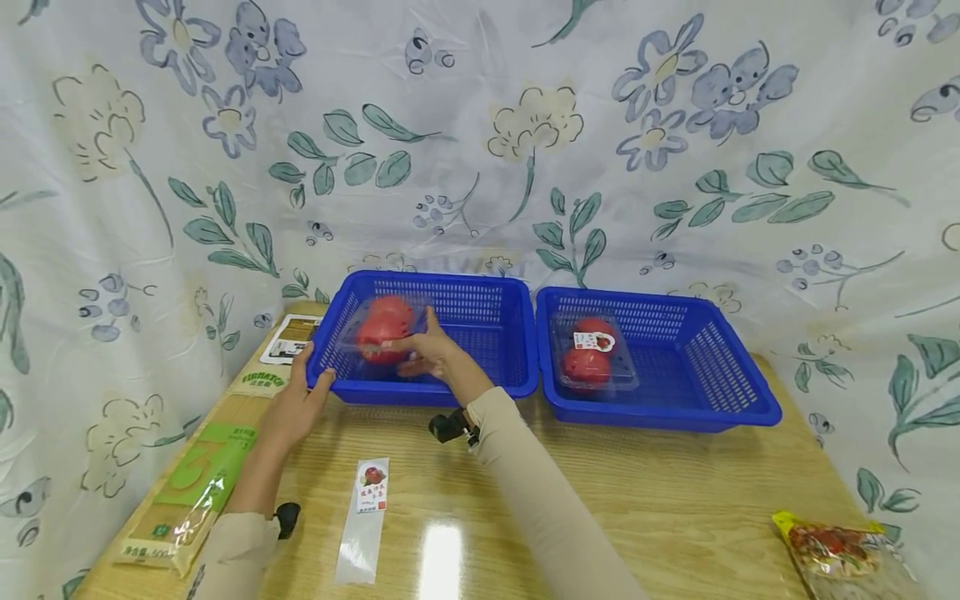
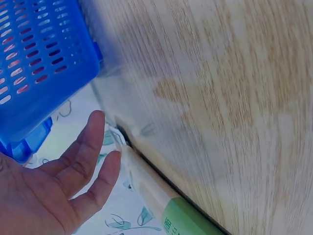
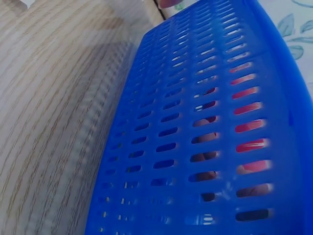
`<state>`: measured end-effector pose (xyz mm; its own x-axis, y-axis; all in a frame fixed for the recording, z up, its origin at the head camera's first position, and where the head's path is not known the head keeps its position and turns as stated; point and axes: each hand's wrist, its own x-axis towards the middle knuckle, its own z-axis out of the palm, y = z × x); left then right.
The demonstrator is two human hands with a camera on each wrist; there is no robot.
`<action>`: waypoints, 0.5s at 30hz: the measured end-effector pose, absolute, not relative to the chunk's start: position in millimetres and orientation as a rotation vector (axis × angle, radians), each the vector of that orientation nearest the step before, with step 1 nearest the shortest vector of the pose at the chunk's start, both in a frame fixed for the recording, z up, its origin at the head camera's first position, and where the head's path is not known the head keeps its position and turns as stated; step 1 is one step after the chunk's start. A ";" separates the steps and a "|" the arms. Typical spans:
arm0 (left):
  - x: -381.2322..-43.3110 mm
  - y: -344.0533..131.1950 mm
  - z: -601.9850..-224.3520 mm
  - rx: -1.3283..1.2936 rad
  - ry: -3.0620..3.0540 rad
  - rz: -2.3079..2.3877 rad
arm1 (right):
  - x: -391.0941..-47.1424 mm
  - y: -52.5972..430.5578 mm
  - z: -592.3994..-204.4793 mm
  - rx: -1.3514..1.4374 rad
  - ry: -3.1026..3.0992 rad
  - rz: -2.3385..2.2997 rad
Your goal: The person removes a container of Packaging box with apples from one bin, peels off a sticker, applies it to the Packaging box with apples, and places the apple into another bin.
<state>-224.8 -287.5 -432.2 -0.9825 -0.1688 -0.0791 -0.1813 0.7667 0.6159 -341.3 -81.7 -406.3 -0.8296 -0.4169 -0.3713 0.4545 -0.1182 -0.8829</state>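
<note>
Label strip (image 1: 363, 521) lies on the desk (image 1: 420, 458) at the near side; beyond it I have my left hand (image 1: 295, 410), fingers loose, at the near left corner of the left blue basket (image 1: 480, 394), and my right hand (image 1: 437, 352) grasping a clear pack of red fruit (image 1: 387, 327) inside it; another such pack (image 1: 588, 367) sits in the right blue basket (image 1: 660, 418)

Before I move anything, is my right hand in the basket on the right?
No, your right hand is at the left basket, touching the red fruit pack.
</note>
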 end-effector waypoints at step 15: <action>-225.9 -287.4 -434.4 -0.298 2.923 1.006 | -336.4 -49.8 -396.2 -0.057 1.486 -2.008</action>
